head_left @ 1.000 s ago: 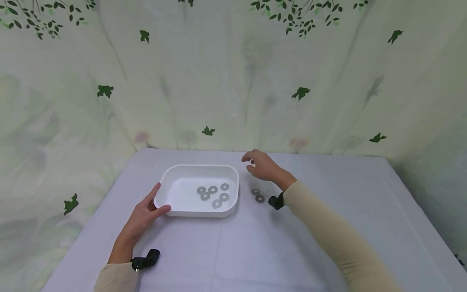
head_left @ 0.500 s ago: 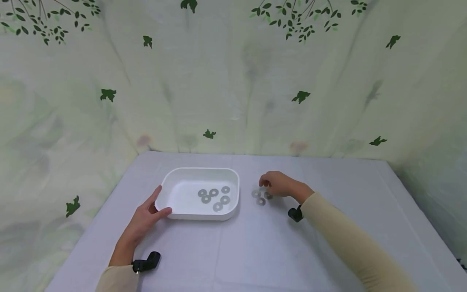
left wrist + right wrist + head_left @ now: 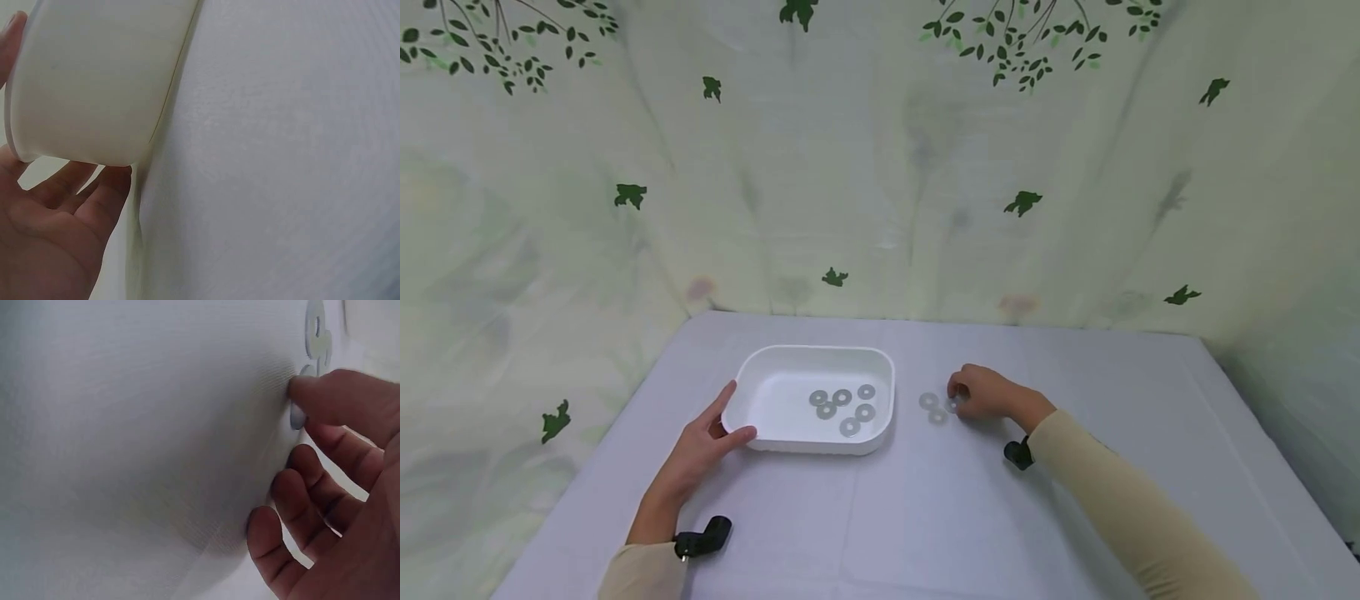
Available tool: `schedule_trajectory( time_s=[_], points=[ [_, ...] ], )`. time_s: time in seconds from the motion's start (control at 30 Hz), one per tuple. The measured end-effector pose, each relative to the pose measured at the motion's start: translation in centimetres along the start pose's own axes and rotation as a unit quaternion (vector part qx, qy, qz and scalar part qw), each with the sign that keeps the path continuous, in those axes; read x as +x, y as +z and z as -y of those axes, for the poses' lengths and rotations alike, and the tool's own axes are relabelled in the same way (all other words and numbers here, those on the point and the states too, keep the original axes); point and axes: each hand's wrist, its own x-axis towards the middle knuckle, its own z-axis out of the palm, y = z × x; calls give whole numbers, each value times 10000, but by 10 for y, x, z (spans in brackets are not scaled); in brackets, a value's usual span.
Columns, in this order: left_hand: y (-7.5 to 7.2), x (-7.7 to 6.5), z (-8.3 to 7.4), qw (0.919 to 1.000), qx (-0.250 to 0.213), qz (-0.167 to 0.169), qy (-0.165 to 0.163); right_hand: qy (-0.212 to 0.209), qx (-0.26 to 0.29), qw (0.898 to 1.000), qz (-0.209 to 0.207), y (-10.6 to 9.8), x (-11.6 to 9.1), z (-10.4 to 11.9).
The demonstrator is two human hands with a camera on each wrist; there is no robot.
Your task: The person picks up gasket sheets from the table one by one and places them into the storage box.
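Observation:
A white plastic tray stands on the table in the head view, with several flat grey washers lying in its right half. My left hand grips the tray's left end, thumb at the front rim and fingers along the side; the left wrist view shows fingertips against the tray wall. To the right of the tray, my right hand is down at a few loose washers. Its thumb presses on one washer in the right wrist view, with the index finger curled beside it. The fingers partly hide that washer.
A white cloth covers the table. Behind it hangs a pale curtain with printed leaves. A black wrist camera sits on the left wrist and another black camera on the right.
My right hand has come down from above the table, near the tray's right end, moving right and toward me to the loose washers. The left hand keeps its hold on the tray.

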Motion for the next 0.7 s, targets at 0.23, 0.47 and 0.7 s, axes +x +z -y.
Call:
schedule_trajectory(
  time_s=[0.23, 0.47, 0.7],
  points=[
    [0, 1, 1, 10000, -55, 38, -72, -70, 328, 9994, -25, 4, 2, 0],
    [0, -1, 0, 10000, -18, -13, -8, -181, 565, 9982, -10, 7, 2, -2],
    [1, 2, -1, 10000, -64, -29, 65, -408, 728, 9965, 12, 5, -1, -10]
  ],
)
